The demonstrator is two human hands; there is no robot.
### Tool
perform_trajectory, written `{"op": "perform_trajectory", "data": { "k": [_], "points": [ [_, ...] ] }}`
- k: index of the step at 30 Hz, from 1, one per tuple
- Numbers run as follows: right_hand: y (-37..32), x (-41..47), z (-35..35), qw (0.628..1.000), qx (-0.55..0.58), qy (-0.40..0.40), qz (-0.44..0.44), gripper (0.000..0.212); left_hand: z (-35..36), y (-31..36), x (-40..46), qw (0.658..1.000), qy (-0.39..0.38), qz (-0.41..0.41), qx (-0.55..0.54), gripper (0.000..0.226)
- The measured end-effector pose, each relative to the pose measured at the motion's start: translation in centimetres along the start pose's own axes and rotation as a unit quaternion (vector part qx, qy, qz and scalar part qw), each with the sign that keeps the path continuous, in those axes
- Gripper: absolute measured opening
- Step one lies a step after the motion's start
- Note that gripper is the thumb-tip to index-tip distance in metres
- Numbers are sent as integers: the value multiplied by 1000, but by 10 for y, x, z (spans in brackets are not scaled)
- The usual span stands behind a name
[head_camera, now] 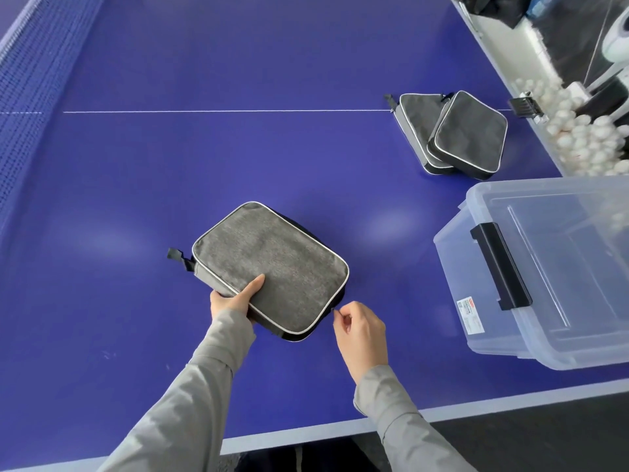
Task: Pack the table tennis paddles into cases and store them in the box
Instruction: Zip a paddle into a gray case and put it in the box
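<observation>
A grey rectangular paddle case with white piping lies flat on the blue table tennis table. My left hand grips its near-left edge, thumb on top. My right hand pinches the small zipper pull at the case's near-right corner. Two more grey cases lie overlapping farther right, near the table's side edge. A clear plastic storage box with a black latch stands at the right, with nothing visible inside. No paddle is in sight.
The blue net runs along the left. Past the table's right edge sits a bin of many white balls. A black clip is fixed on that edge. The near table edge lies just below my arms.
</observation>
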State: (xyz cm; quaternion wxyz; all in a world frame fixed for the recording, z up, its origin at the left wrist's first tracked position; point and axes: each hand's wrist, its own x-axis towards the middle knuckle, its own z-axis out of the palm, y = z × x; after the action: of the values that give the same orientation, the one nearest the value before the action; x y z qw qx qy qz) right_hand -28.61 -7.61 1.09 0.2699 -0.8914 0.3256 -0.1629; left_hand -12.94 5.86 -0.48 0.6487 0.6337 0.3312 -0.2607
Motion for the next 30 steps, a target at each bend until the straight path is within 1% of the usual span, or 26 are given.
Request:
{"op": "perform_trajectory", "data": {
  "k": [3,5,7,9,10,12,14,15,16,17,18,20,21,23,26,30],
  "points": [
    [1,-7,6,1000,2,-22,-2,23,-7,-3,-2,993,48,-4,109,74],
    [1,-12,10,1000,2,-31,-7,24,-13,-8,-8,987,65,11,148,83],
    [2,-17,14,999,4,-39,0,23,-19,-15,-15,971,80,66,216,94],
    [3,-20,17,999,8,-44,9,22,-22,-27,-23,936,94,160,300,96],
    [4,-21,18,999,10,-46,12,22,-22,-32,-28,909,101,222,338,95],
    [6,-22,19,999,15,-45,13,21,-19,-41,-39,837,87,360,403,88],
    [8,-23,19,999,18,-46,11,19,-11,-47,-46,751,16,467,467,84],
    [9,-23,20,999,18,-47,10,17,-6,-49,-46,707,-31,498,501,86],
    [11,-23,20,999,18,-48,8,16,0,-50,-45,667,-73,513,535,89],
    [12,-24,20,999,18,-47,6,15,5,-49,-43,636,-107,512,568,94],
    [14,-24,21,999,17,-46,6,14,10,-48,-40,612,-129,500,600,98],
    [16,-25,21,999,12,-40,5,14,19,-46,-33,577,-145,475,649,102],
    [18,-25,21,999,10,-36,3,14,22,-45,-30,566,-147,470,661,102],
    [21,-24,20,1000,8,-30,-4,15,24,-45,-25,560,-148,466,669,99],
    [26,-21,21,999,-6,-24,-32,18,23,-46,-22,568,-143,476,657,96],
    [32,-17,24,995,-40,-7,-96,22,22,-47,-20,576,-134,486,643,92]
  ]
}}
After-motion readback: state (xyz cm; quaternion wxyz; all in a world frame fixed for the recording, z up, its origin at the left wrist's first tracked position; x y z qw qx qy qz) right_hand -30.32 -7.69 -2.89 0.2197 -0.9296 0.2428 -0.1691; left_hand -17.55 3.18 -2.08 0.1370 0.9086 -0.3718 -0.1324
